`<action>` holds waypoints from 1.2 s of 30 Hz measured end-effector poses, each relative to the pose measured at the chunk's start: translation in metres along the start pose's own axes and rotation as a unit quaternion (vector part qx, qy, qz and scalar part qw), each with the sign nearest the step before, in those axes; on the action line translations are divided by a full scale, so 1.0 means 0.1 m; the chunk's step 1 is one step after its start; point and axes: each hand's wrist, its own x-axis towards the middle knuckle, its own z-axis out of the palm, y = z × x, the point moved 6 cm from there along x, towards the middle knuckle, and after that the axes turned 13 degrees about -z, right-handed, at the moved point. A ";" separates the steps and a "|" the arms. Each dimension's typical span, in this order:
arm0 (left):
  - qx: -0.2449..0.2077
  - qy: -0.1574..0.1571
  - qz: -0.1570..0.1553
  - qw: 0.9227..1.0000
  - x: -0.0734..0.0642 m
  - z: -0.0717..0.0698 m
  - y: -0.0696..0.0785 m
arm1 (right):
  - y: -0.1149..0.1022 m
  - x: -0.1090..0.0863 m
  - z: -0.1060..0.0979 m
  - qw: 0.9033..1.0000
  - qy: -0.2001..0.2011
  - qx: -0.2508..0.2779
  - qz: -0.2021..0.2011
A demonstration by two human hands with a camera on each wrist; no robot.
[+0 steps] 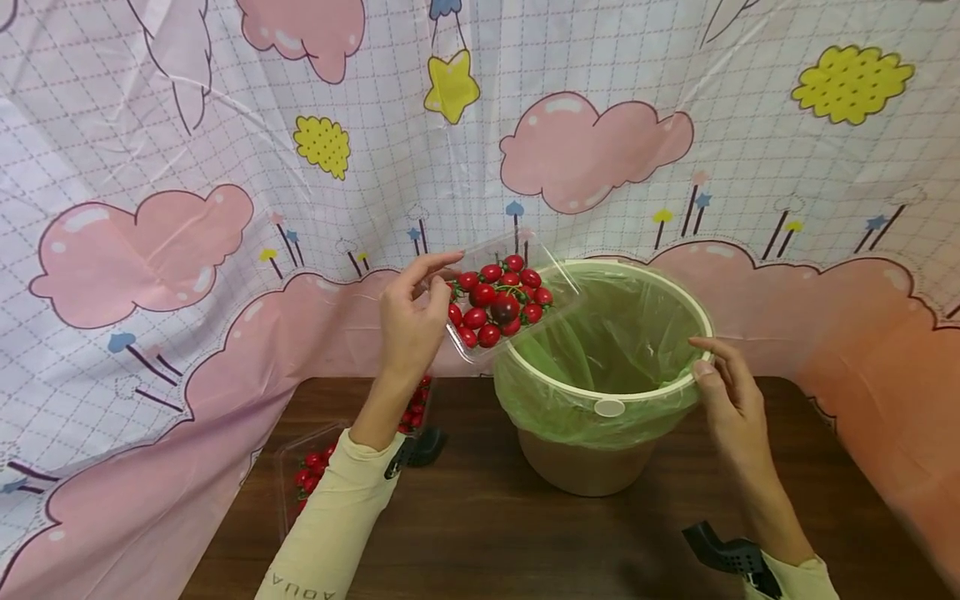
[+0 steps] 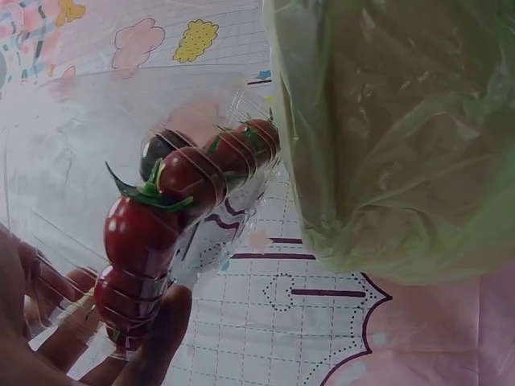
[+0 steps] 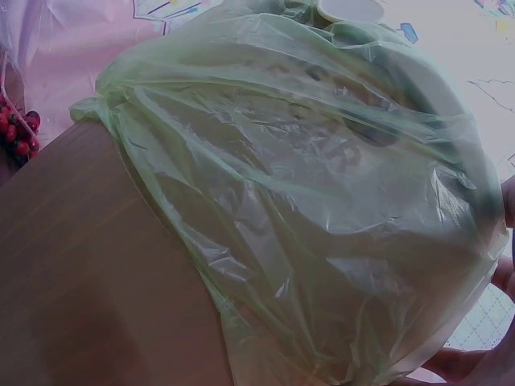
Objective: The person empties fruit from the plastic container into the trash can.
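My left hand grips the left side of a clear plastic box, thumb and fingers at its edge. Red cherry tomatoes with green stems lie in it, one of them dark, nearly black. The box is raised and tilted, its right side overlapping the left rim of a trash bin in the head view. A green plastic bag lines the bin and folds over its outside. My right hand holds the bin's right rim, thumb toward me. The bag fills much of the right wrist view.
Two more clear boxes of tomatoes stand on the dark wooden table at the left: one box beside my left forearm, the other's tomatoes partly hidden behind the wrist. A patterned curtain hangs behind the table.
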 end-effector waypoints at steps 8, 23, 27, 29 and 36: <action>0.047 -0.010 0.020 0.999 0.04 0.08 0.00 | -0.02 0.01 0.00 1.000 -0.004 -0.012 0.004; 0.116 -0.026 0.088 0.989 0.05 0.30 0.15 | 0.00 0.01 0.00 1.000 0.013 0.000 0.005; 0.129 -0.021 0.120 0.984 0.03 0.34 0.19 | -0.01 0.01 0.00 1.000 0.011 -0.004 -0.001; 0.137 -0.022 0.129 0.982 0.02 0.37 0.21 | 0.00 0.01 0.00 1.000 0.010 -0.008 -0.007; 0.174 -0.033 0.141 0.974 -0.02 0.47 0.20 | 0.00 0.00 0.00 1.000 0.008 -0.005 0.001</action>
